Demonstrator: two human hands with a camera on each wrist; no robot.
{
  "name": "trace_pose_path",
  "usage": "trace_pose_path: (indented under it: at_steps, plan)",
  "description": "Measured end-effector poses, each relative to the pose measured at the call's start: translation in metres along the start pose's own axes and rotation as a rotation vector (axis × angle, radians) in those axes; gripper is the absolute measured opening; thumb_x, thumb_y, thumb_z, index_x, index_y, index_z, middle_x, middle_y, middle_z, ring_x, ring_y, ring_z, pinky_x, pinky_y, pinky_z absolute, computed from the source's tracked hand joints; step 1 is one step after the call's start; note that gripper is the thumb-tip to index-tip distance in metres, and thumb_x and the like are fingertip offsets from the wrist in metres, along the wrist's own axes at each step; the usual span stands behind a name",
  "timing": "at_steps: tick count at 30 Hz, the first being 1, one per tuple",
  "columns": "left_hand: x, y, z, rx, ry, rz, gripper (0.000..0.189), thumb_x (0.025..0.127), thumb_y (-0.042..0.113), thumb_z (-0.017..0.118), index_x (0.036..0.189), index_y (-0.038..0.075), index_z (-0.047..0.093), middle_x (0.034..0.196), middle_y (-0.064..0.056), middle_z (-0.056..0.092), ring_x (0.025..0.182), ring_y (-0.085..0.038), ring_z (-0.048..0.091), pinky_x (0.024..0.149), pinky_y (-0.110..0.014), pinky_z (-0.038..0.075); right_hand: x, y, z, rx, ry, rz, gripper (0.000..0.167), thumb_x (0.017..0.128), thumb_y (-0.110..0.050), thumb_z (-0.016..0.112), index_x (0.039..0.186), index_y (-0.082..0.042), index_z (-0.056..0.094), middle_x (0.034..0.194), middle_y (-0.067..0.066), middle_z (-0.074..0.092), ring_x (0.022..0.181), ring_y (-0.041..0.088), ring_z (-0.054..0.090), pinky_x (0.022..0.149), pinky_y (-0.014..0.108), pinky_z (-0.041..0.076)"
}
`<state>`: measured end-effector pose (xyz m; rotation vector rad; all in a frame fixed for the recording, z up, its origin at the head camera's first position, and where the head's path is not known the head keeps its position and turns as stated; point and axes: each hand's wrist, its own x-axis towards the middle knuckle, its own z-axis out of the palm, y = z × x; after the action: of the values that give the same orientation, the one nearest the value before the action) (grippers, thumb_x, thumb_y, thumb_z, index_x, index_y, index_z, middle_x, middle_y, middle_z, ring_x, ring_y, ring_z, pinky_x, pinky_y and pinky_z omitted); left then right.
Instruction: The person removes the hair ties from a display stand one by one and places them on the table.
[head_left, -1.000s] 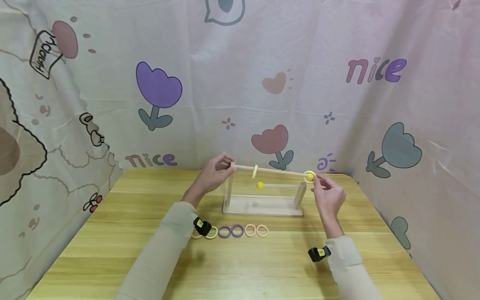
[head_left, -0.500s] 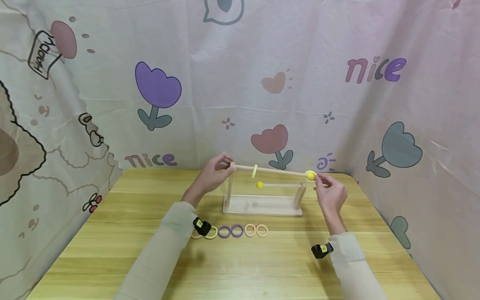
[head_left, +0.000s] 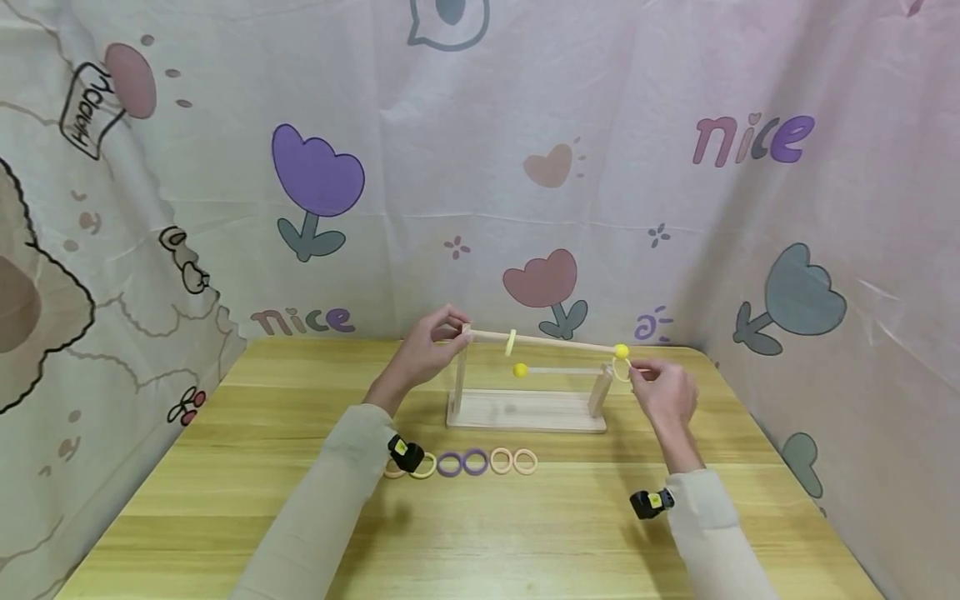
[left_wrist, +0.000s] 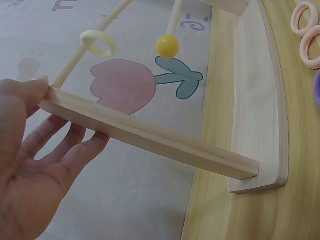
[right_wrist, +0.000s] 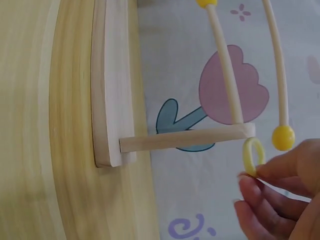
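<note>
A wooden stand (head_left: 525, 410) carries two posts, each with a dowel ending in a yellow ball. My left hand (head_left: 429, 350) grips the top of the taller left post (left_wrist: 150, 135), thumb on the dowel's root. On that upper dowel (head_left: 562, 342) hangs a pale yellow ring (left_wrist: 99, 43). My right hand (head_left: 663, 390) pinches another pale yellow ring (right_wrist: 254, 157) between thumb and fingertips. This ring is off the dowel, just below the upper dowel's yellow ball (right_wrist: 283, 137) and close to the top of the shorter right post (right_wrist: 187, 138). The lower dowel's ball (head_left: 521, 370) points left.
In front of the stand several rings lie in a row on the wooden table (head_left: 480, 542): purple rings (head_left: 475, 462), peach rings (head_left: 525, 462) and a yellow ring (head_left: 424, 466), partly behind the left wrist camera (head_left: 406, 454). A printed curtain (head_left: 420, 167) hangs behind the table.
The pinched ring has come away from around the upper dowel's ball and dropped slightly below it. My right hand has shifted a little right and down; the left hand stays on the post.
</note>
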<state>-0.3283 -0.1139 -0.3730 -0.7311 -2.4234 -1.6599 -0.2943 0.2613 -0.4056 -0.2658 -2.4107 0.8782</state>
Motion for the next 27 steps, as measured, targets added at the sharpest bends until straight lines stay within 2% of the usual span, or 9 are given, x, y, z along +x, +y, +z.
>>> trace_pose_path:
  at_steps: [3, 6, 11, 14, 18, 21, 27]
  plan:
    - [0.000, 0.002, 0.001, -0.005, -0.002, -0.003, 0.024, 0.103, 0.018, 0.064, 0.121, 0.003, 0.058, 0.115, -0.016, 0.062, 0.127, -0.039, 0.064, 0.097, -0.052, 0.057, -0.002, 0.000, -0.008, -0.005, -0.099, 0.015, 0.018, 0.091, -0.015, 0.072, 0.104, -0.005, 0.081, 0.094, 0.017, 0.080, 0.062, 0.015, 0.073, 0.057, 0.025, 0.039]
    - [0.000, 0.002, 0.001, -0.009, -0.004, -0.013, 0.026, 0.103, 0.018, 0.063, 0.123, 0.002, 0.058, 0.116, -0.017, 0.062, 0.128, -0.039, 0.063, 0.098, -0.053, 0.057, -0.004, -0.001, -0.015, 0.007, -0.149, 0.036, 0.021, 0.092, -0.016, 0.071, 0.107, -0.003, 0.079, 0.098, 0.019, 0.079, 0.060, 0.012, 0.073, 0.056, 0.025, 0.041]
    - [0.000, 0.002, 0.000, -0.004, -0.004, -0.020, 0.026, 0.104, 0.014, 0.062, 0.125, -0.001, 0.057, 0.118, -0.021, 0.061, 0.130, -0.043, 0.061, 0.099, -0.055, 0.056, -0.004, -0.003, -0.025, 0.013, -0.194, 0.048, 0.023, 0.094, -0.015, 0.070, 0.109, 0.000, 0.078, 0.102, 0.023, 0.078, 0.066, 0.020, 0.077, 0.053, 0.023, 0.045]
    - [0.000, 0.001, 0.000, -0.007, -0.006, -0.030, 0.026, 0.104, 0.012, 0.061, 0.125, -0.001, 0.057, 0.119, -0.022, 0.060, 0.130, -0.045, 0.060, 0.099, -0.056, 0.055, -0.006, -0.006, -0.028, 0.030, -0.265, 0.029, 0.021, 0.094, -0.013, 0.071, 0.108, 0.002, 0.077, 0.100, 0.024, 0.077, 0.067, 0.021, 0.076, 0.053, 0.021, 0.049]
    - [0.001, 0.001, 0.000, -0.009, -0.003, -0.029, 0.023, 0.103, 0.011, 0.061, 0.123, 0.001, 0.058, 0.119, -0.021, 0.061, 0.131, -0.045, 0.060, 0.100, -0.056, 0.055, -0.010, -0.009, -0.025, 0.053, -0.382, -0.003, 0.019, 0.094, -0.011, 0.072, 0.105, 0.003, 0.076, 0.094, 0.023, 0.077, 0.064, 0.016, 0.072, 0.055, 0.023, 0.052]
    - [0.001, 0.001, 0.001, -0.004, 0.000, -0.018, 0.020, 0.103, 0.012, 0.062, 0.121, 0.004, 0.058, 0.118, -0.020, 0.061, 0.130, -0.043, 0.061, 0.099, -0.056, 0.055, -0.013, -0.011, -0.020, 0.044, -0.427, -0.030, 0.017, 0.093, -0.011, 0.073, 0.103, 0.002, 0.077, 0.090, 0.020, 0.078, 0.061, 0.013, 0.070, 0.054, 0.026, 0.051]
    - [0.000, 0.001, 0.000, -0.010, -0.001, -0.002, 0.021, 0.103, 0.017, 0.064, 0.120, 0.006, 0.059, 0.115, -0.017, 0.062, 0.127, -0.038, 0.064, 0.098, -0.054, 0.056, -0.023, -0.012, -0.002, 0.026, -0.518, -0.105, 0.013, 0.090, -0.009, 0.076, 0.098, 0.000, 0.078, 0.087, 0.017, 0.078, 0.062, 0.019, 0.071, 0.054, 0.026, 0.050]
